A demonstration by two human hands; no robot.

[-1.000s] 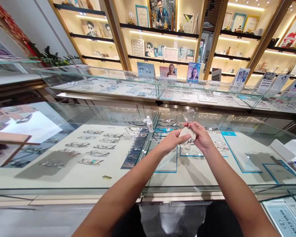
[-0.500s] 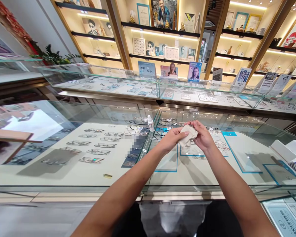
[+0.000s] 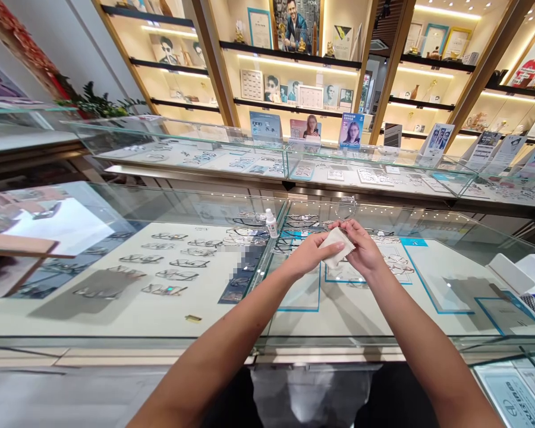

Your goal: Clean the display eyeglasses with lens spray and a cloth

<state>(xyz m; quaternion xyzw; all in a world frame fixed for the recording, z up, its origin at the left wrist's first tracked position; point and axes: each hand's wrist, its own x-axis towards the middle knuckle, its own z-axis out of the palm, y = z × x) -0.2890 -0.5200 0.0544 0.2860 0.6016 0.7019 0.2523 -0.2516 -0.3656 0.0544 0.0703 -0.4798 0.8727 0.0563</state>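
Above the glass counter, my left hand [image 3: 311, 252] is closed on a pale cleaning cloth [image 3: 337, 249] with a zigzag edge, its thumb lying along the cloth. Close against it, my right hand [image 3: 364, 246] is closed round a pair of eyeglasses. One round, thin-rimmed lens of these eyeglasses [image 3: 346, 208] stands up beyond my fingers; the rest is hidden by the cloth and hands. To the left of my hands, a small white spray bottle [image 3: 271, 224] stands upright on the counter.
Under the glass counter top [image 3: 129, 324] lie rows of spectacle frames [image 3: 189, 263]. A small gold-coloured piece [image 3: 193, 318] lies left of my arms. White boxes [image 3: 519, 273] stand at the right. A second display case [image 3: 196, 156] runs behind, with lit shelves beyond.
The cloth has shifted and lies flatter under my left thumb. The visible lens has moved slightly left and tilted. My right hand has turned a little.
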